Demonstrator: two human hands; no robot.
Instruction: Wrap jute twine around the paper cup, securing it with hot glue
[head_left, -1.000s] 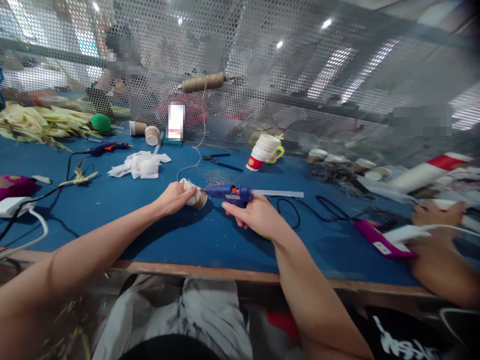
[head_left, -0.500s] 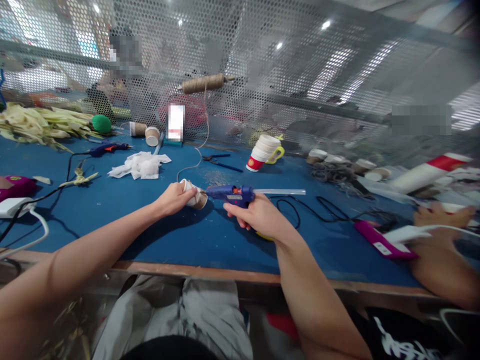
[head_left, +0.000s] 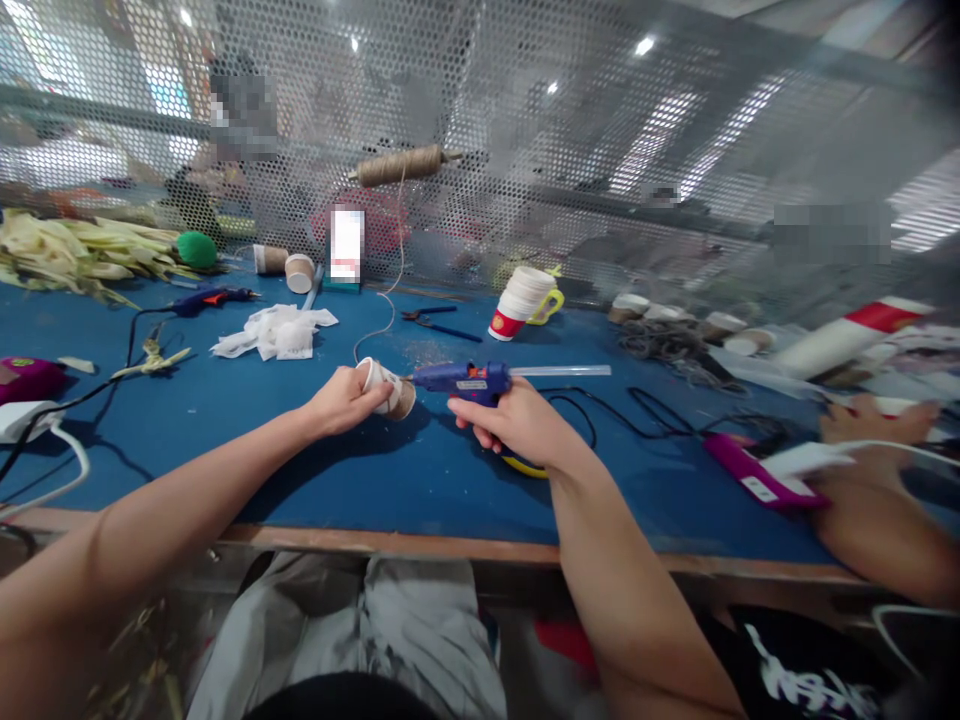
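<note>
In my left hand (head_left: 341, 402) is a tilted paper cup (head_left: 403, 400), partly wrapped in brown twine, its white rim toward the upper left. My right hand (head_left: 510, 420) grips a blue hot glue gun (head_left: 461, 380), with a clear glue stick (head_left: 562, 371) sticking out of its back. The gun's nozzle points left and is at the cup's side; whether it touches is too small to tell. A strand of twine (head_left: 392, 312) runs from the cup up to a twine spool (head_left: 397, 166) on the mesh panel. Something yellow and curved (head_left: 525, 466) lies under my right hand.
Blue-handled pliers (head_left: 446, 328) and stacked paper cups (head_left: 521, 300) stand beyond my hands. To the left are a white crumpled bag (head_left: 277, 331), another glue gun (head_left: 214, 299) and husks (head_left: 82, 248). A power strip (head_left: 765, 475), cords and another person's hand (head_left: 874, 425) are at right.
The whole view has shifted slightly. My left hand still holds the cup and my right hand the glue gun, its nozzle still at the cup's side; the cup looks slightly turned.
</note>
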